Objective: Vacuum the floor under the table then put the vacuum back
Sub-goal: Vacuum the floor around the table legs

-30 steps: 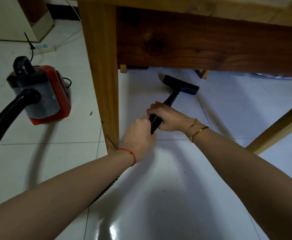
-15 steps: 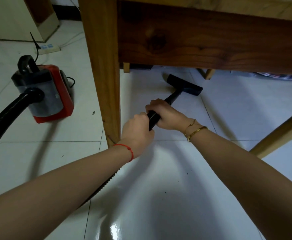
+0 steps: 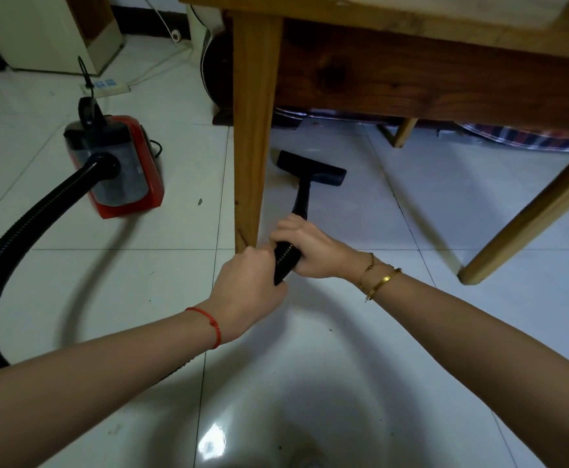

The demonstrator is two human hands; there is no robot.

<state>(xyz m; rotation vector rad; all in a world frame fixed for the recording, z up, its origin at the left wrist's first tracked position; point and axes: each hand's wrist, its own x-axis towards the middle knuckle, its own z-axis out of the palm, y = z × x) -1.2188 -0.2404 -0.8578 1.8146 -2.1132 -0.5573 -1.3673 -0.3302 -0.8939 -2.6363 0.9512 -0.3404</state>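
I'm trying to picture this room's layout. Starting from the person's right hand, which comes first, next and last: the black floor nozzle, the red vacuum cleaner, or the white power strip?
From the right hand:
1. Floor nozzle, just ahead, under the table.
2. Red vacuum cleaner, off to the left, beyond the table leg.
3. Power strip, farthest, behind the vacuum cleaner near the wall.

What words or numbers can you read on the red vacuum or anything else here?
None can be read.
Red vacuum: no label shows on its body.
Power strip: blue marks, too small and blurred to read.
Wooden table and nozzle: no text shows.
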